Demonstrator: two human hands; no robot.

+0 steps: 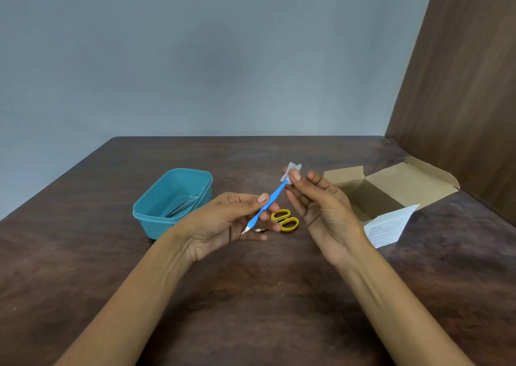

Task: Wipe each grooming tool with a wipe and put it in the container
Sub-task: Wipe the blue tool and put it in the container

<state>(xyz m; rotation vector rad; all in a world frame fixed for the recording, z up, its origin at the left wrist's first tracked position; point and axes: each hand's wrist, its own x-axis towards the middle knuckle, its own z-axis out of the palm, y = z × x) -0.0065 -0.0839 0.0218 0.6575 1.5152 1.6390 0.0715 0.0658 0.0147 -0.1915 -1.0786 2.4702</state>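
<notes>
Wiping step: left hand (231, 220) grips blue tool (269, 202); right hand (315, 206) pinches wipe (290, 173) on far tip. Next: place in container (156, 223) beside left hand.

Left hand (223, 220) holding blue tool (269, 203), right hand (318, 206) pinching wipe (290, 171) round its tip, teal container (156, 220) (tweezers (183, 205) inside), yellow scissors (286, 220) on table (251, 295)

Both your forearms reach forward over the table, palms turned inward. Your left hand (229, 220) pinches the blue tool (269, 202) between thumb and fingers. Your right hand (321, 212) is raised, thumb and forefinger pinching the wipe (290, 171) at the tool's far tip, other fingers loose.
</notes>
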